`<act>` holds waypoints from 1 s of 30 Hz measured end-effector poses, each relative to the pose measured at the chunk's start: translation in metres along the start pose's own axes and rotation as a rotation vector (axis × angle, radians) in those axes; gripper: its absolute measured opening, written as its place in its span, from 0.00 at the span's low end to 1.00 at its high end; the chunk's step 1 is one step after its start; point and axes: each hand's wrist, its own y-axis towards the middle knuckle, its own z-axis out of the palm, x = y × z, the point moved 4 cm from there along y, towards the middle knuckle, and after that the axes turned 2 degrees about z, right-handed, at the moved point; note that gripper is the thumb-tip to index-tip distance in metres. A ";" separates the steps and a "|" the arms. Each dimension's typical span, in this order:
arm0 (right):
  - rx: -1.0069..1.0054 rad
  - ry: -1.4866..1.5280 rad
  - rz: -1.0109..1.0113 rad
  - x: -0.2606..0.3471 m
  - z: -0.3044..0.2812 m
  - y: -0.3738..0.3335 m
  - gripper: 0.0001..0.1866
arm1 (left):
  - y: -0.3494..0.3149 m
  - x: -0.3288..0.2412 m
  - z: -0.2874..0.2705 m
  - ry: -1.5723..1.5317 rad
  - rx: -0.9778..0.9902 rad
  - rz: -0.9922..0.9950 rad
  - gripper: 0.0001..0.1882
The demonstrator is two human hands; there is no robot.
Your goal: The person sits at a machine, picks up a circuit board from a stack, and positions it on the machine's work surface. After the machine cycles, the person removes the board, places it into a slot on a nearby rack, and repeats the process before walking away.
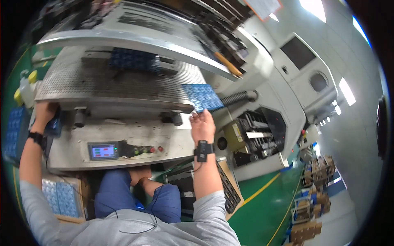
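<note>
My right hand (pixel 202 125) is closed on the near edge of a blue patterned circuit board panel (pixel 202 97), beside the right end of the machine's perforated metal table (pixel 65 82). The panel is held tilted, with most of it reaching away from my fingers. At the table's left front corner is my left hand (pixel 45 112), next to a dark blue item (pixel 54 125); its fingers are mostly hidden and blurred. Another blue panel (pixel 133 60) lies on the table's middle, below the raised metal frame (pixel 135 39).
A small touchscreen (pixel 102 151) and push buttons (pixel 152 150) sit on the machine's front. Blue panels fill a blue tray (pixel 15 131) at left and a carton (pixel 61 199) by my legs. A ribbed hose (pixel 236 98) and white machine (pixel 266 65) stand right.
</note>
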 end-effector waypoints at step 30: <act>-0.497 -0.306 -0.276 0.263 -0.288 -0.027 0.05 | -0.021 0.078 0.057 0.011 0.007 0.082 0.21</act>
